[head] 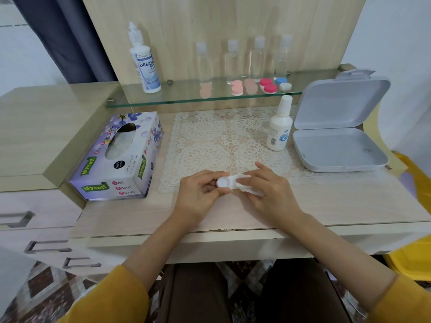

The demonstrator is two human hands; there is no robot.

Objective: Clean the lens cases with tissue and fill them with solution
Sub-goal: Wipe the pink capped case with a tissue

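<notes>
My left hand [200, 194] pinches the left end of a white lens case [225, 183], held just above the desk at the lace mat's near edge. My right hand [268, 194] holds a white tissue [250, 190] and presses it into the case's right cup. The left cup is uncovered and faces up. A small white solution bottle [279, 127] stands capped on the mat's right side. A tall solution bottle [145, 64] stands on the glass shelf [177, 99]. Pink, red and blue lens cases [268, 86] lie on that shelf.
A purple tissue box [121, 159] lies left of the lace mat [217, 141]. An open white plastic box [338, 136] sits at the right. Several clear travel bottles [245, 59] line the shelf's back. Drawers with metal handles are at the lower left.
</notes>
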